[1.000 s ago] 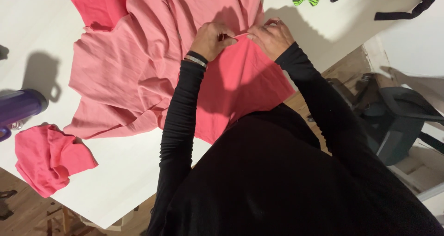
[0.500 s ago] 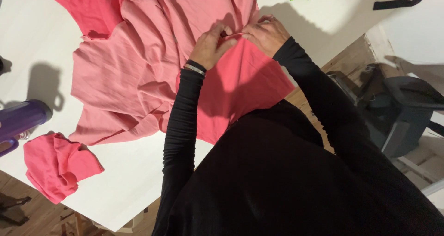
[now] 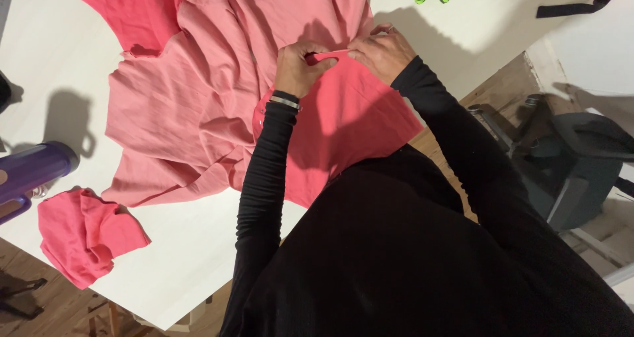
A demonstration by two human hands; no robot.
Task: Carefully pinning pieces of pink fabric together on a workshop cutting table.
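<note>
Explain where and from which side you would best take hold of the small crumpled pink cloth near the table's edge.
Grip the crumpled pink cloth by its raised, bunched folds, coming from above. It lies loose on the white table, and the folds probably give fingers purchase.

Both arms fwd, L hand (image 3: 297, 66) & R hand (image 3: 381, 51) close together, fingers pinched.

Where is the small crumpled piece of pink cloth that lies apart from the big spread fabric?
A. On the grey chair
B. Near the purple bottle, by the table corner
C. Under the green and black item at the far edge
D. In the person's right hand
B: the crumpled pink piece lies on the white table, just below the purple bottle.
</note>
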